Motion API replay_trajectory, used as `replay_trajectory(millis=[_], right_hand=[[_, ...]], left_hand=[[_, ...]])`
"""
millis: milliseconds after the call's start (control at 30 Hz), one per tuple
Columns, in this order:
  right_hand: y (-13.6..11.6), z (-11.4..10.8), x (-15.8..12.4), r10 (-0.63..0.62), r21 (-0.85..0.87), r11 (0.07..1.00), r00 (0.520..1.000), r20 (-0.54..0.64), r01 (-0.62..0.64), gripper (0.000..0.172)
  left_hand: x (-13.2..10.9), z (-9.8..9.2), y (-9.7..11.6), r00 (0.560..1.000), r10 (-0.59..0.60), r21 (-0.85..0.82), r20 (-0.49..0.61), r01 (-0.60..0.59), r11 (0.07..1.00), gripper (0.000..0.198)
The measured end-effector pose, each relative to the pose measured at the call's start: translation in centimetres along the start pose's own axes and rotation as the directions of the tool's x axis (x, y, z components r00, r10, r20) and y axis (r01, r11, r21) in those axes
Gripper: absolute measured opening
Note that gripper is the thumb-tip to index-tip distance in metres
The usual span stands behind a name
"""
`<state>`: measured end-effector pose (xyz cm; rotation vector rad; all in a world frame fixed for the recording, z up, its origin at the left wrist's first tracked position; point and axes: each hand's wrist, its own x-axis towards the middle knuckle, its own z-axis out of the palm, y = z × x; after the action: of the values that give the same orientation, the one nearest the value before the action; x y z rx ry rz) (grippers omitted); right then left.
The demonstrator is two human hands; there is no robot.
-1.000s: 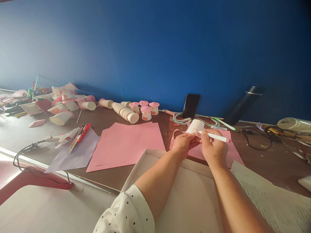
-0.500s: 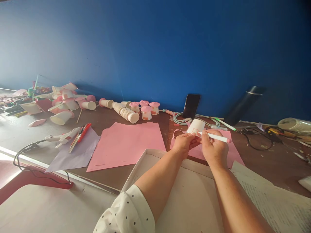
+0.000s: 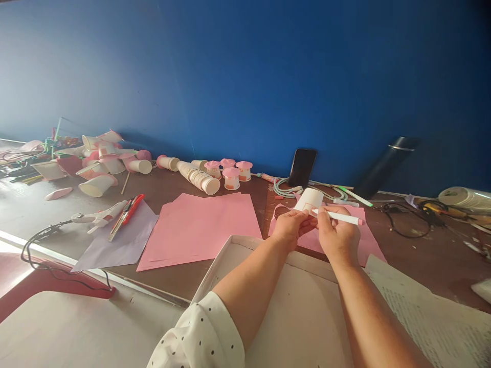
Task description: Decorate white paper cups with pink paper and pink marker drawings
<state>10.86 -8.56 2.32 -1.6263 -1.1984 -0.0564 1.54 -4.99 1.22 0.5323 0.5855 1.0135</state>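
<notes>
My left hand [image 3: 290,228] grips a white paper cup [image 3: 310,198], tilted and bottom up, with thin reddish lines on its side. Between the fingers of my right hand [image 3: 339,232] is a white felt-tip pen [image 3: 341,217] with a pink end; its tip is at the cup's side, close to the drawn lines. Under both hands lie pink paper pieces [image 3: 368,240]. Left of them is a stack of pink paper sheets [image 3: 207,225]. Behind it stand several small cups with pink paper tops [image 3: 231,179], beside a lying stack of white paper cups [image 3: 197,178].
A shallow white box [image 3: 303,301] lies beneath my forearms. Against the blue wall lean a black phone [image 3: 303,167] and a dark bottle [image 3: 385,166]. On the left are a utility knife [image 3: 126,217], a glue gun [image 3: 102,214] and a cup pile [image 3: 103,158]. Printed paper [image 3: 433,312] lies right.
The pen's tip has shifted very slightly left along the cup's side. Both hands keep their hold, and the other things are where they were.
</notes>
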Motion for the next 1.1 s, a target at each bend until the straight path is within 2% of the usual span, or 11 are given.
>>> replay_trajectory(millis=[833,1100], right_hand=[[0.02,0.0,-0.11,0.008,-0.013,1.0,1.0,0.014,-0.008,0.026],[0.07,0.13,-0.13,-0.033,-0.023,0.999,0.999,0.006,0.033,0.025]], left_hand=[[0.15,-0.11,-0.05,1.0,0.009,-0.015,0.01,-0.009,1.0,0.011],[0.13,-0.15,-0.06,1.0,0.016,-0.023,0.01,-0.016,1.0,0.011]])
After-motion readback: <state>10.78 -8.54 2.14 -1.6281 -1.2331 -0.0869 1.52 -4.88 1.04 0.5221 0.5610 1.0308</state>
